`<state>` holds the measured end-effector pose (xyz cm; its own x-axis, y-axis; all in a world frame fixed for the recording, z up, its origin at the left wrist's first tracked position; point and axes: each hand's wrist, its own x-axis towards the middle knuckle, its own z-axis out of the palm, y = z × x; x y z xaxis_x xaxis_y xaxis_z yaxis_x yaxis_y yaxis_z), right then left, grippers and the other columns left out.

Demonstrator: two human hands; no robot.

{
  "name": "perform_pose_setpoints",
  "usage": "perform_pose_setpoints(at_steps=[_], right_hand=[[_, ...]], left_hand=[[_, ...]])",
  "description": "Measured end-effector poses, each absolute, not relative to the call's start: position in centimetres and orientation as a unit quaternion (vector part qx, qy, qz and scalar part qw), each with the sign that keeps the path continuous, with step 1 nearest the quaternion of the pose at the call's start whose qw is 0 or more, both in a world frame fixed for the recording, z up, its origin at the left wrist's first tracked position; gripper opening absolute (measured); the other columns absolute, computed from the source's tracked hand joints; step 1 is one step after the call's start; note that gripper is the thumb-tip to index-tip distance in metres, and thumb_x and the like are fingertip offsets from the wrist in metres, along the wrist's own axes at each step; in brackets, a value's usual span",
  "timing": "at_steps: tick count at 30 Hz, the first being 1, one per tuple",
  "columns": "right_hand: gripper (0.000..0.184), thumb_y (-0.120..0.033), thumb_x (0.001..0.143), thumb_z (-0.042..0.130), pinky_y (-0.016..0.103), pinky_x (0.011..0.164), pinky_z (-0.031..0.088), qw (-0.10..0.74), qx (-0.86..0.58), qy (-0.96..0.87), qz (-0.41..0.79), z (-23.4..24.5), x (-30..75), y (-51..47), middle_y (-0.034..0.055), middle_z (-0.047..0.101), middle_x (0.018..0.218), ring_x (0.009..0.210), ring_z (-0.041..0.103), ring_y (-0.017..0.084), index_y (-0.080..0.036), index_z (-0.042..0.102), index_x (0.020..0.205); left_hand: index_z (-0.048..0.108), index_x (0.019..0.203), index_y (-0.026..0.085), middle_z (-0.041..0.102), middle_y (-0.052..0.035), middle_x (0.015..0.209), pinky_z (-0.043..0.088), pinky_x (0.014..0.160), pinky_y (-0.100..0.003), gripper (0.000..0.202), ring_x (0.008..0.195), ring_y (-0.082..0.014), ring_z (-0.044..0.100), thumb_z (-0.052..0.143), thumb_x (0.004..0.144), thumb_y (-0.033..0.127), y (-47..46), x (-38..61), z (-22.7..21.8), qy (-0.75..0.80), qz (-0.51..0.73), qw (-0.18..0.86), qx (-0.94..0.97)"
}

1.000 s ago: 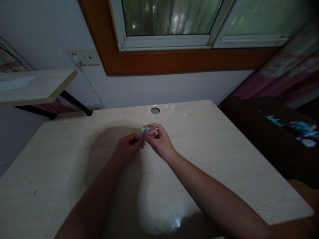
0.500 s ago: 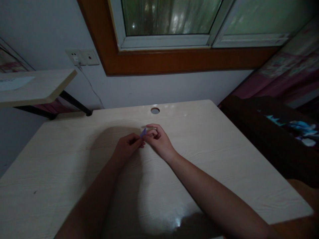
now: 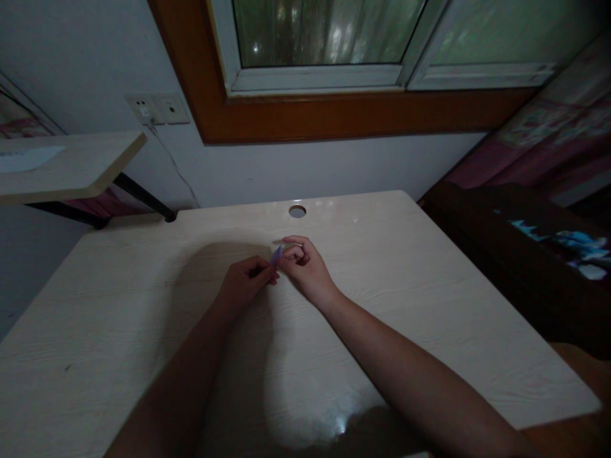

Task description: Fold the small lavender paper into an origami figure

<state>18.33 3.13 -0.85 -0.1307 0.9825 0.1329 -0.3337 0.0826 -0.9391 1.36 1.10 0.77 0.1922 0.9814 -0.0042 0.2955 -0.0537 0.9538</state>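
Observation:
A small purple piece of folded paper (image 3: 276,255) is pinched between my two hands, over the far middle part of the pale wooden desk (image 3: 405,286). My left hand (image 3: 247,278) grips its lower left side with thumb and fingers pressed together. On its right side, my right hand (image 3: 305,266) pinches it between thumb and finger, with the index finger stretched out above. My fingertips cover most of the paper, so its full shape is hidden.
A round cable hole (image 3: 297,211) lies near the desk's back edge. At left, a raised shelf (image 3: 71,165) on black legs carries a white sheet (image 3: 28,159). A cord hangs from the wall socket (image 3: 147,109). Dark furniture (image 3: 496,254) stands beyond the right edge.
Both hands and the purple paper have shifted very slightly to the right. The grip of each hand looks the same.

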Motion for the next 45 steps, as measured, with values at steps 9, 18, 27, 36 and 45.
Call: perform_pose_setpoints(at_steps=[9, 18, 27, 36, 45], right_hand=[[0.043, -0.029, 0.074, 0.078, 0.029, 0.068, 0.047, 0.565, -0.344, -0.465, 0.589, -1.06, 18.39, 3.19, -0.0051, 0.067, 0.073, 0.066, 0.061, 0.013, -0.026, 0.058, 0.111], [0.042, -0.028, 0.074, 0.078, 0.030, 0.070, 0.048, 0.567, -0.345, -0.463, 0.587, -0.73, 18.43, 3.03, -0.0052, 0.066, 0.072, 0.067, 0.062, 0.014, -0.026, 0.058, 0.110], [0.043, -0.030, 0.075, 0.078, 0.030, 0.069, 0.047, 0.577, -0.356, -0.465, 0.569, -1.04, 18.42, 3.04, -0.0044, 0.066, 0.074, 0.067, 0.061, 0.014, -0.026, 0.057, 0.113], [0.044, -0.028, 0.075, 0.077, 0.029, 0.068, 0.046, 0.580, -0.362, -0.465, 0.562, -1.07, 18.40, 3.01, -0.0042, 0.066, 0.074, 0.067, 0.060, 0.014, -0.026, 0.056, 0.114], [0.046, -0.029, 0.075, 0.076, 0.030, 0.068, 0.046, 0.582, -0.369, -0.467, 0.553, -0.94, 18.40, 2.94, -0.0045, 0.066, 0.073, 0.066, 0.060, 0.014, -0.027, 0.054, 0.115]], left_hand=[[0.069, 0.076, 0.018, 0.073, -0.0034, 0.074, 0.053, 0.071, -0.026, 0.022, 0.071, -0.0166, 0.068, 0.067, 0.084, 0.038, 1.06, 1.48, 0.83, 0.512, 0.381, 0.477, 0.604], [0.068, 0.077, 0.018, 0.073, -0.0026, 0.073, 0.055, 0.071, -0.027, 0.021, 0.070, -0.0164, 0.069, 0.067, 0.083, 0.038, 1.07, 1.50, 1.21, 0.507, 0.384, 0.478, 0.606], [0.066, 0.075, 0.019, 0.072, -0.0025, 0.070, 0.055, 0.067, -0.027, 0.023, 0.066, -0.0166, 0.068, 0.065, 0.083, 0.040, 1.02, 1.51, 1.35, 0.522, 0.367, 0.467, 0.611], [0.064, 0.075, 0.019, 0.070, -0.0012, 0.069, 0.052, 0.065, -0.026, 0.022, 0.065, -0.0149, 0.065, 0.064, 0.085, 0.038, 1.18, 1.60, 1.14, 0.514, 0.373, 0.476, 0.608], [0.064, 0.076, 0.019, 0.071, -0.0014, 0.070, 0.053, 0.065, -0.027, 0.023, 0.065, -0.0159, 0.067, 0.065, 0.084, 0.041, 1.15, 1.59, 1.06, 0.524, 0.366, 0.465, 0.613]])
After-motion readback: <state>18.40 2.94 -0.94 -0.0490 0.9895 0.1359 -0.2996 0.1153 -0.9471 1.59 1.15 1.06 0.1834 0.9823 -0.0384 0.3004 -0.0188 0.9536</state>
